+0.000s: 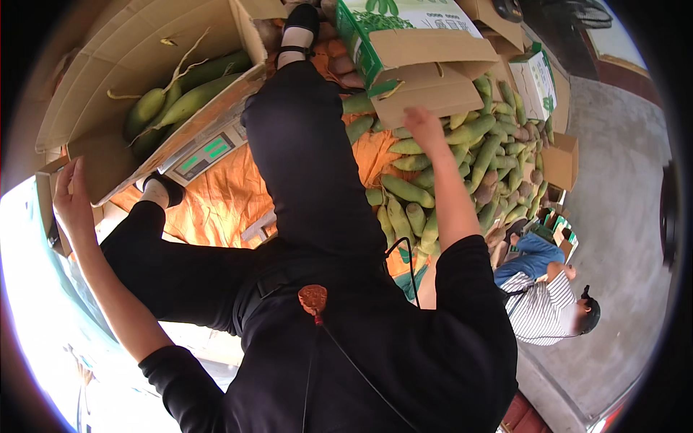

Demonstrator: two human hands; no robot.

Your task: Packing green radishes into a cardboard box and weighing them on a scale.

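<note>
My left hand (70, 198) is at the near edge of a brown cardboard box (79, 79), its fingers against a flap and closed on that edge. Inside the box lie several long green radishes (189, 99) with thin roots. The box rests on a scale (206, 155) with a lit green display. My right hand (426, 131) is over the lower flap (411, 90) of a green and white carton (415, 18). Its fingers are curled, and I cannot make out what they hold or whether they touch the flap.
Many green radishes (408, 191) lie heaped on an orange sheet (227, 195) right of my leg. Another white and green carton (534, 83) stands beyond them. A person in a striped shirt (541, 307) is at the right. Grey concrete floor (613, 180) extends past the heap.
</note>
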